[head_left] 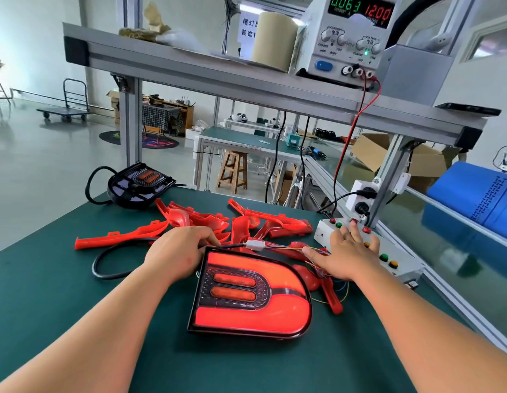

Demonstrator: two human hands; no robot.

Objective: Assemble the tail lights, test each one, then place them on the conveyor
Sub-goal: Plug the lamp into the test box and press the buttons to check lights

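Head view: a lit tail light [251,293] is being shown face up on the green mat [62,279] at the centre of the bench, its red U-shaped band glowing and its flat edge turned to 9 o'clock. Its corner at 10 o'clock is being gripped by the left hand [175,252], the fingers curled over the rim just where the black cable [94,265] leaves the housing. The cable is being looped out to 9 o'clock and is being joined, at 12 o'clock of the lamp, to a white connector [255,245], from which thin coloured wires [289,247] are being led towards 3 o'clock. The right hand [346,255] is being held flat and spread on the white control box [399,265] at 2 o'clock, the straight fingers resting among its red, green and yellow buttons; which button is being pressed cannot be told. A heap of red plastic parts [218,222] is being kept just beyond both hands at 12 o'clock. A second tail light [141,182], unlit, is being left at 11 o'clock by the mat's far edge, well apart from the first. On the shelf at 1 o'clock a power supply [348,38] is being run with green and red digits lit, and a red lead [346,144] is being trailed down from it towards the control box
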